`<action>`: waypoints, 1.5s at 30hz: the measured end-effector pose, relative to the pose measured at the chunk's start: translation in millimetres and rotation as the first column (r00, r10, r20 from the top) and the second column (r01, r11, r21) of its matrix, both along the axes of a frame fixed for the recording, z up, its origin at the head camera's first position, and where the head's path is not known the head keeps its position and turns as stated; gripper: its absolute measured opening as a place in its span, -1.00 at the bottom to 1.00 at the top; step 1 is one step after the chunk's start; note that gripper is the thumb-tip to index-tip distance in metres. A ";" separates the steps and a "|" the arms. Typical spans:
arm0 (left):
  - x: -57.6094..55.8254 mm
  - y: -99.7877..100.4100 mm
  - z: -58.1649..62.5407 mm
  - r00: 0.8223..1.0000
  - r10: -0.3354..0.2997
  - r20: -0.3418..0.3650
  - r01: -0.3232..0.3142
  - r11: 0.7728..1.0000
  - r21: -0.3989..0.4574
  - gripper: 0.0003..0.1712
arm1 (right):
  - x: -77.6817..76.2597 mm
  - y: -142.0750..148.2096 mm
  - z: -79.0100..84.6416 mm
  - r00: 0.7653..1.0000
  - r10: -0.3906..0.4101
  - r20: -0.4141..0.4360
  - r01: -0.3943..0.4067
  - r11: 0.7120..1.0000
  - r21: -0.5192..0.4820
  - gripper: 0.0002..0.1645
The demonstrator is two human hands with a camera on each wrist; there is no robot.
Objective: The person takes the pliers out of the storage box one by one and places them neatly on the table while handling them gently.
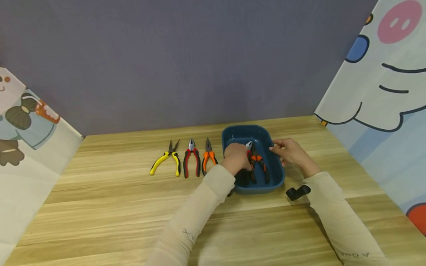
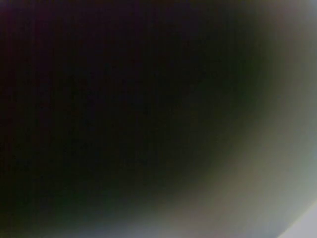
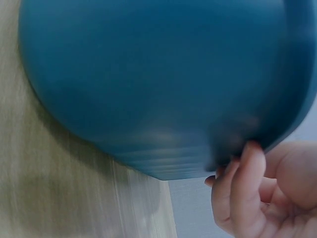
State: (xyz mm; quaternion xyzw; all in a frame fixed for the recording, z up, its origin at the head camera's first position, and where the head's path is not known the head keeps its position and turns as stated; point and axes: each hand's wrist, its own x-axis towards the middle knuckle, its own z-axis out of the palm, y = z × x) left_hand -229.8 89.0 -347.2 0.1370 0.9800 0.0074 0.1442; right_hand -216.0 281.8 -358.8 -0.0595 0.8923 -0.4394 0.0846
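My left hand point(image 1: 237, 157) reaches down into a dark blue tray point(image 1: 277, 173); its fingertips are hidden, and the left wrist view is too dark and blurred to help. Close by its fingers lie red-and-black pliers point(image 1: 249, 146) inside the tray. Orange-and-black pliers point(image 1: 260, 159) lie to their right. At the right rim, my right hand point(image 1: 291, 152) pinches the tray wall between thumb and fingers. In the right wrist view, the right hand's fingers point(image 3: 250, 173) press against the blue wall.
Left of the tray, three pliers lie in a row on the wooden table point(image 1: 110, 199): yellow-and-black ones point(image 1: 171, 151) with spread jaws, red-and-black ones point(image 1: 191, 147), and orange-and-black ones point(image 1: 208, 148). A grey wall point(image 1: 159, 66) rises behind.
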 end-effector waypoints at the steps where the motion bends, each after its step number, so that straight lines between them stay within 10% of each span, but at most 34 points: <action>1: 0.6 -0.3 1.1 1.000 -0.002 -0.001 0.002 1.000 0.006 -0.34 | 0.2 0.1 -0.2 1.000 0.001 0.001 -0.001 1.000 -0.002 -0.43; 45: 9.4 -19.8 27.7 0.991 -0.136 0.015 0.131 0.972 0.196 -0.55 | 1.1 -0.3 -0.3 1.000 -0.004 -0.006 0.004 1.000 0.013 -0.43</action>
